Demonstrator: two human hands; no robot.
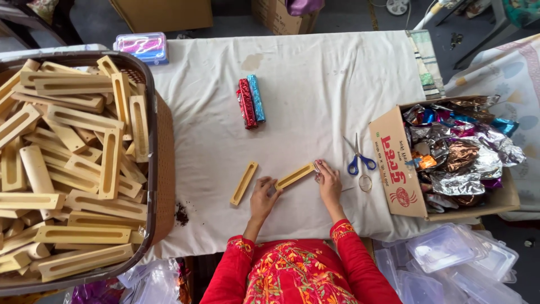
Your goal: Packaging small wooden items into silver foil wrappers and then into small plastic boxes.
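Note:
My left hand (263, 196) and my right hand (329, 181) rest on the white cloth near its front edge, each at one end of a slotted yellow-tan block (295, 176) that lies tilted between them. The left fingers touch its near end; the right fingers pinch its far end, with something small and shiny by the fingertips. A second slotted block (244, 183) lies loose just left of my left hand. Two foil-wrapped blocks, one red (246, 103) and one blue (256, 98), lie side by side farther back.
A large brown basket (162, 169) at the left is heaped with several slotted blocks. Blue-handled scissors (358, 158) lie right of my hand. A cardboard box (394, 169) of crumpled coloured foil stands at the right. Clear plastic boxes (450, 253) sit below it.

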